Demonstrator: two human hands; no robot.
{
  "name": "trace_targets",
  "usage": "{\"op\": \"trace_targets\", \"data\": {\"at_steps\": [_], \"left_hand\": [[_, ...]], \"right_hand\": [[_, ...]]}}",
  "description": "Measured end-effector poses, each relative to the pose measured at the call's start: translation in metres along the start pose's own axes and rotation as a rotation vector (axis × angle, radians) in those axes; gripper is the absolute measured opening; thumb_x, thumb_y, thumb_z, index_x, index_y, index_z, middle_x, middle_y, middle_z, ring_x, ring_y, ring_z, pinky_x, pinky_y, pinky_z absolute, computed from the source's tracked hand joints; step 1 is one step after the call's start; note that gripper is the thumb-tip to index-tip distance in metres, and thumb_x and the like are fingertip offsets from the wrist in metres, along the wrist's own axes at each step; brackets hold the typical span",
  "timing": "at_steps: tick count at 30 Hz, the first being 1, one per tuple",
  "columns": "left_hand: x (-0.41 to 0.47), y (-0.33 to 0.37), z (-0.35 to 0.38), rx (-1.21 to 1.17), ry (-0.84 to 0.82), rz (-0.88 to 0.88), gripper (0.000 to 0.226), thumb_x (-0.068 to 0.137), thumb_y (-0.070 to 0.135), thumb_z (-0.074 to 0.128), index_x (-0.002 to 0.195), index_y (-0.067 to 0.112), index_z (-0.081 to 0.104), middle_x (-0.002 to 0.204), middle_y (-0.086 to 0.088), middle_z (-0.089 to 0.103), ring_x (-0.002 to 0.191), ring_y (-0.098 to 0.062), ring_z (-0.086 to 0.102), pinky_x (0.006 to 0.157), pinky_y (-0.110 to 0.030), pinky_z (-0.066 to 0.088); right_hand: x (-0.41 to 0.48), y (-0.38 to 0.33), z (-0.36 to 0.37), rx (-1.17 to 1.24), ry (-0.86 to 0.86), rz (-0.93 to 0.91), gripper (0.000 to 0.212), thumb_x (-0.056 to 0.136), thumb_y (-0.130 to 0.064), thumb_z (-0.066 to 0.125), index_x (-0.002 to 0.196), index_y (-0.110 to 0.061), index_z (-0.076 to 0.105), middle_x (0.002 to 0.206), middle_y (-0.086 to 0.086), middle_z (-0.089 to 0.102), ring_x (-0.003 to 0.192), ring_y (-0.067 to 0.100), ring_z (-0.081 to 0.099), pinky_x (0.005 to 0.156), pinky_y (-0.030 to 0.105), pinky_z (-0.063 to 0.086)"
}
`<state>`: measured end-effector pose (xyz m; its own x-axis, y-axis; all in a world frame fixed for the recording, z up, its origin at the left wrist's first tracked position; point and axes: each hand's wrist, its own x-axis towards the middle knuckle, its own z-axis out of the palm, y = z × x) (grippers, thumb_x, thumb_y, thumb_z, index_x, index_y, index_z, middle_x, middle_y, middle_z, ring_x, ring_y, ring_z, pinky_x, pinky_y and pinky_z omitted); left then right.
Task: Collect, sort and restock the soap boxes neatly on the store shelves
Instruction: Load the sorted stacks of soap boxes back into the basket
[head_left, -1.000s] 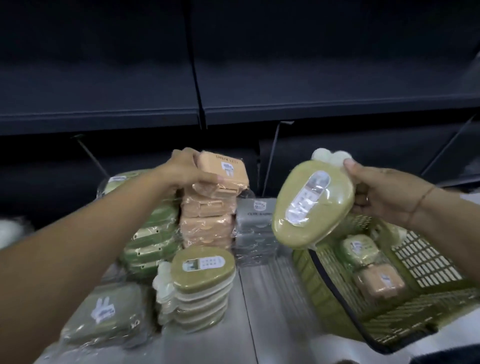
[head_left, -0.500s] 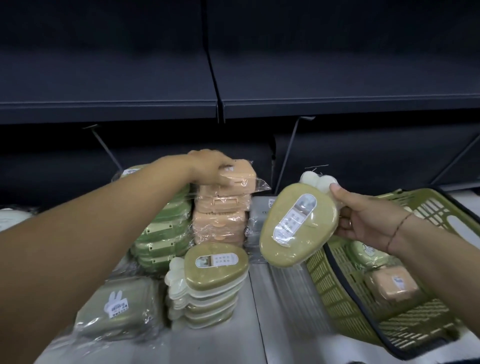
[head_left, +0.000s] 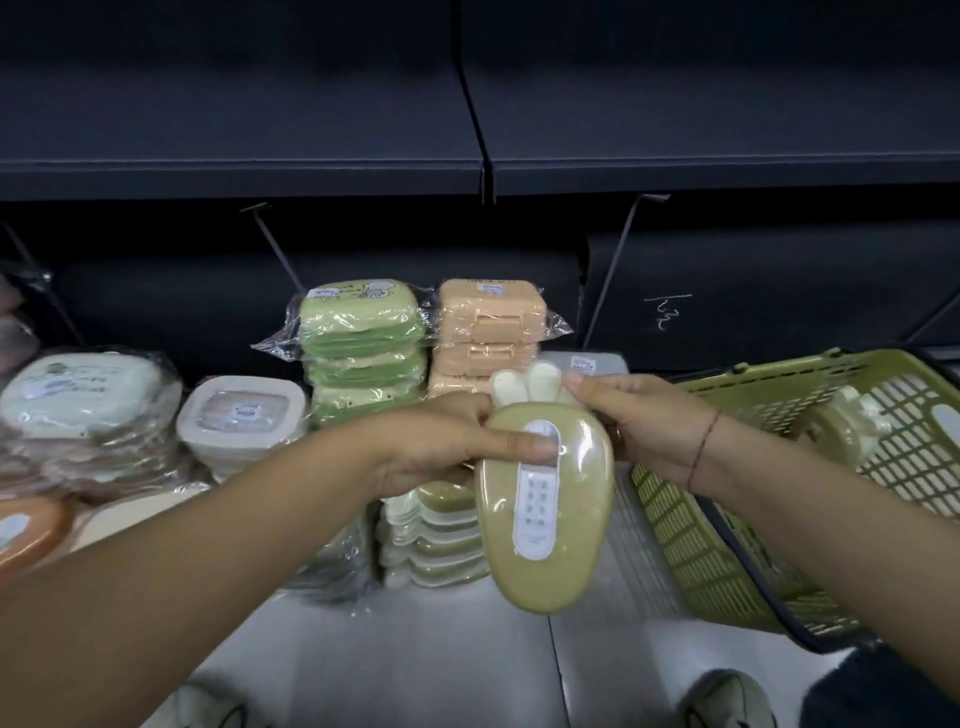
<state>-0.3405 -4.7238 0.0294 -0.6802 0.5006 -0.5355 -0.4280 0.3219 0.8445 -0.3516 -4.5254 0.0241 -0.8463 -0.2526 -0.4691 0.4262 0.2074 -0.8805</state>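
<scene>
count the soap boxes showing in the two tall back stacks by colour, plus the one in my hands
green soap boxes: 3 in view, any lower ones hidden
peach soap boxes: 3 in view, any lower ones hidden
olive carrot-shaped soap box, held by left hand and right hand: 1
total: 7

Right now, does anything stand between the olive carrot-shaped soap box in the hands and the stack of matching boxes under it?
Nothing visible does. Both the left hand and right hand hold the olive carrot-shaped soap box just over the matching stack, whose visible top is bare.
</scene>
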Motion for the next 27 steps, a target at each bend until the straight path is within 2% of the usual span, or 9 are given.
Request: {"op": "trace_targets", "data": {"at_steps": [6,11,14,16,19,21,22,25,27], "left_hand": [[-0.005,-0.029,-0.005,-0.735,0.506,0.065,0.036,0.075,0.027,0.079,0.104,0.01,0.068,0.085,-0.004,0.075,0.074,-0.013,0.069,0.061,-0.028,0.058],[-0.005,-0.068,0.025,-0.876,0.62,0.05,0.05,0.08,0.033,0.077,0.118,0.005,0.061,0.103,-0.01,0.073,0.081,-0.016,0.071,0.055,-0.026,0.056],[-0.011,-0.095,0.015,-0.436,0.815,0.135,0.054,0.087,0.063,0.056,0.113,0.016,0.057,0.106,0.0,0.068,0.097,-0.017,0.067,0.084,-0.033,0.056],[-0.024,-0.123,-0.003,0.075,1.007,0.257,0.055,0.092,0.065,0.042,0.115,0.017,0.057,0.111,0.001,0.064,0.108,-0.019,0.06,0.092,-0.027,0.046],[-0.031,-0.181,-0.027,0.771,0.941,0.137,0.09,0.089,0.076,0.008,0.142,0.015,0.047,0.147,-0.005,0.046,0.138,-0.027,0.036,0.113,-0.04,0.025],[-0.03,-0.215,-0.038,0.962,0.803,0.01,0.105,0.079,0.082,-0.012,0.153,0.019,0.028,0.159,0.001,0.024,0.15,-0.024,0.012,0.119,-0.042,0.002],[-0.029,-0.227,-0.041,1.027,0.768,-0.003,0.101,0.083,0.081,-0.009,0.154,0.018,0.026,0.159,-0.001,0.026,0.149,-0.024,0.009,0.118,-0.041,-0.002],[-0.028,-0.238,-0.043,1.124,0.754,-0.024,0.077,0.097,0.068,0.01,0.148,0.015,0.033,0.149,-0.01,0.045,0.141,-0.028,0.022,0.114,-0.041,0.002],[-0.025,-0.24,-0.045,1.146,0.762,-0.017,0.075,0.098,0.067,0.012,0.148,0.015,0.033,0.149,-0.011,0.045,0.14,-0.029,0.023,0.114,-0.042,0.003]], "right_hand": [[-0.019,0.031,0.027,0.258,-0.182,0.242,0.074,0.058,-0.065,0.074,0.118,-0.023,0.065,0.111,0.002,0.07,0.096,0.02,0.065,0.09,0.038,0.053],[-0.016,0.066,0.064,0.615,0.017,0.206,0.101,0.043,-0.039,0.094,0.133,-0.015,0.054,0.11,0.006,0.072,0.083,0.017,0.072,0.061,0.029,0.059],[-0.001,0.074,0.06,0.664,0.146,0.126,0.106,0.039,-0.044,0.095,0.132,-0.015,0.054,0.111,0.006,0.072,0.083,0.015,0.072,0.063,0.029,0.059],[0.007,0.071,0.054,0.635,0.202,0.114,0.082,0.06,-0.04,0.085,0.132,-0.014,0.054,0.106,0.005,0.072,0.084,0.015,0.069,0.065,0.029,0.059],[0.025,0.068,0.046,0.503,0.233,0.165,0.051,0.079,-0.033,0.069,0.126,-0.014,0.059,0.114,0.009,0.068,0.095,0.02,0.064,0.083,0.035,0.055],[0.037,0.066,0.046,0.403,0.238,0.186,0.057,0.073,-0.037,0.073,0.121,-0.011,0.061,0.117,0.012,0.068,0.099,0.023,0.064,0.091,0.041,0.054],[0.042,0.064,0.048,0.349,0.235,0.196,0.061,0.068,-0.04,0.075,0.118,-0.009,0.062,0.114,0.013,0.069,0.097,0.024,0.065,0.092,0.044,0.054],[0.055,0.062,0.054,0.161,0.286,0.197,0.045,0.072,-0.042,0.077,0.099,-0.009,0.064,0.097,0.011,0.071,0.083,0.023,0.064,0.092,0.048,0.054],[0.064,0.067,0.057,0.002,0.371,0.15,0.046,0.076,-0.042,0.078,0.105,-0.008,0.066,0.101,0.009,0.069,0.088,0.024,0.064,0.09,0.047,0.055]]}}
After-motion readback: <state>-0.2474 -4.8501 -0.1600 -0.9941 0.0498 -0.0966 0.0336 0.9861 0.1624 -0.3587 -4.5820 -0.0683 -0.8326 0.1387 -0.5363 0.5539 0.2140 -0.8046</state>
